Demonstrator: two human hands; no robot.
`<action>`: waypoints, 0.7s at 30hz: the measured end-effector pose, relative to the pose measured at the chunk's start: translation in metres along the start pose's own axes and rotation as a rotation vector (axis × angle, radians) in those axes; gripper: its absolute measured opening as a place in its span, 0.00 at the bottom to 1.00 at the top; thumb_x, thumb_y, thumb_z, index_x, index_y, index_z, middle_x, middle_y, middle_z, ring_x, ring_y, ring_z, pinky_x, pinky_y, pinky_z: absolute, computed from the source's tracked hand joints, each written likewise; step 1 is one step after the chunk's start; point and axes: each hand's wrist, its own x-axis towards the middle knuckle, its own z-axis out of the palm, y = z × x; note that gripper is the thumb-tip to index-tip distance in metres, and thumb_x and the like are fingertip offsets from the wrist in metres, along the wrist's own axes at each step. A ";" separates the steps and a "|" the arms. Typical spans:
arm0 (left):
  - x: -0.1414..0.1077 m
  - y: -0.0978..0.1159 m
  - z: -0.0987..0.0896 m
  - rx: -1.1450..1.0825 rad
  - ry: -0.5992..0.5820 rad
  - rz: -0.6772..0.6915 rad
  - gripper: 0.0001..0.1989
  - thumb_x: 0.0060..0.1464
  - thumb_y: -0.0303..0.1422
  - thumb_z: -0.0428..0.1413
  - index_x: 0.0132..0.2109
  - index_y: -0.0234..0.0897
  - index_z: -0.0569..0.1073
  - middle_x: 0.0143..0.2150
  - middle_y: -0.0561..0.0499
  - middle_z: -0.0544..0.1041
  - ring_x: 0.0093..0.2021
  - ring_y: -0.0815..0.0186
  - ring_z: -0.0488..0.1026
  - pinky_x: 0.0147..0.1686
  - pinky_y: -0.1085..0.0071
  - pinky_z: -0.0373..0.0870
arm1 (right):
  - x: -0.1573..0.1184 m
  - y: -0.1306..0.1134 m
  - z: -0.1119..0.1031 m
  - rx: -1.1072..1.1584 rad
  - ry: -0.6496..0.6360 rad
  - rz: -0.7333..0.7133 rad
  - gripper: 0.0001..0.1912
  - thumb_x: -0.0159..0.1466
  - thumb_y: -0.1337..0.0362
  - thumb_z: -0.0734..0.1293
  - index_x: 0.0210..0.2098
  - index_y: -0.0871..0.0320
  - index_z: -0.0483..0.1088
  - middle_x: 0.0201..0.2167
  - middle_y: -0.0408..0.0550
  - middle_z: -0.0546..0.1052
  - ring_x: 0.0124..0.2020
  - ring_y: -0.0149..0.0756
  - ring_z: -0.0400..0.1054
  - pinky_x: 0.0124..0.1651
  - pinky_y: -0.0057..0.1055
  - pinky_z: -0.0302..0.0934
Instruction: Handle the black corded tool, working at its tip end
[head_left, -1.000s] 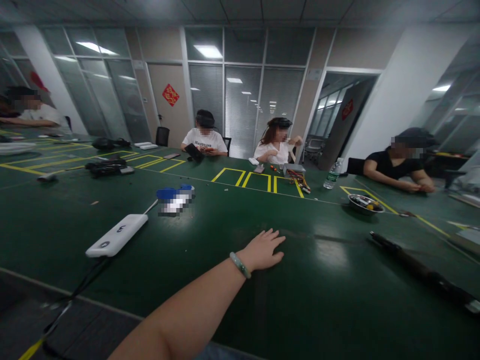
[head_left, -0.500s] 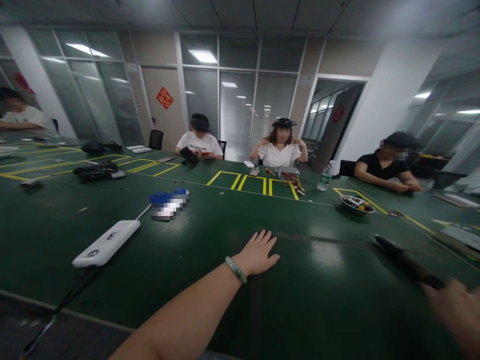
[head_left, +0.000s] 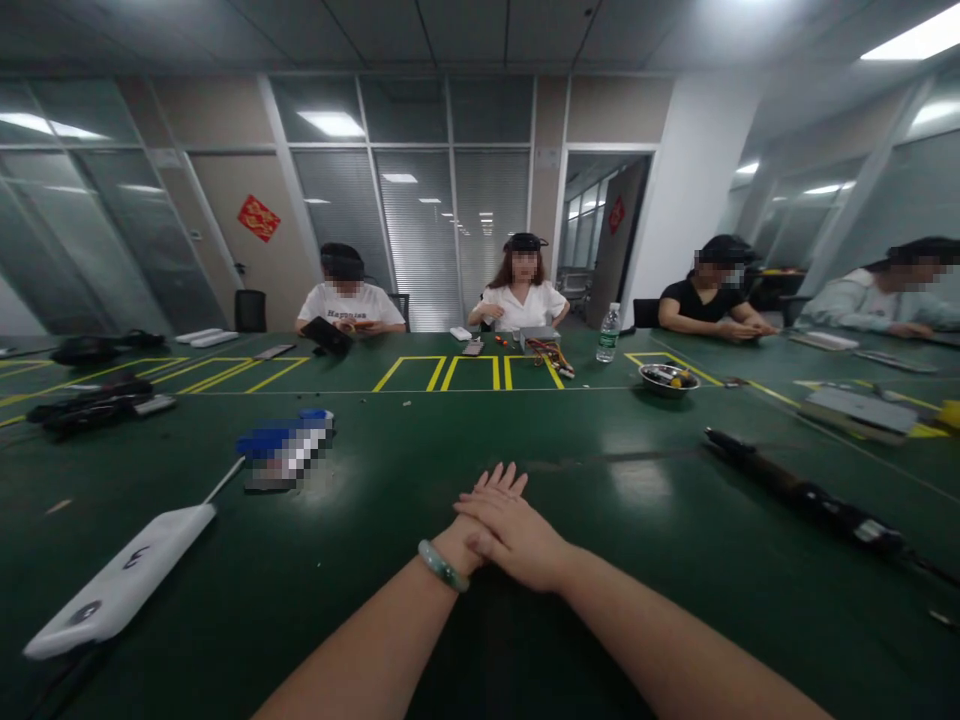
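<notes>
My left hand point(head_left: 501, 480) lies flat on the green table point(head_left: 420, 430), fingers stretched forward. A jade-green bangle point(head_left: 442, 566) circles its wrist. Across the back of it rests my right hand point(head_left: 521, 535), its fingers extended and lying over the left hand, partly hiding it. Neither hand holds anything. To the right lies a long black corded tool, apparently an electric screwdriver point(head_left: 802, 495), with its cable running off toward the right edge.
At left are a white power bank point(head_left: 124, 580) with a cable and a blurred-out item with a blue part point(head_left: 274, 440). Farther back stand a metal bowl point(head_left: 669, 382) with small items, a water bottle point(head_left: 608, 335) and a grey box with wires point(head_left: 541, 340). Several people sit across the table.
My right hand has let go of the electric screwdriver, now lying on the table, and has moved left onto my left hand. The view has turned right, bringing another person in.
</notes>
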 end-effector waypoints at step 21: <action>0.004 0.014 -0.032 0.080 -0.310 -0.058 0.33 0.63 0.40 0.44 0.71 0.36 0.45 0.73 0.44 0.36 0.72 0.50 0.31 0.67 0.50 0.36 | -0.015 0.022 -0.024 0.179 0.009 0.016 0.26 0.64 0.55 0.68 0.60 0.51 0.65 0.59 0.46 0.69 0.59 0.39 0.60 0.65 0.38 0.49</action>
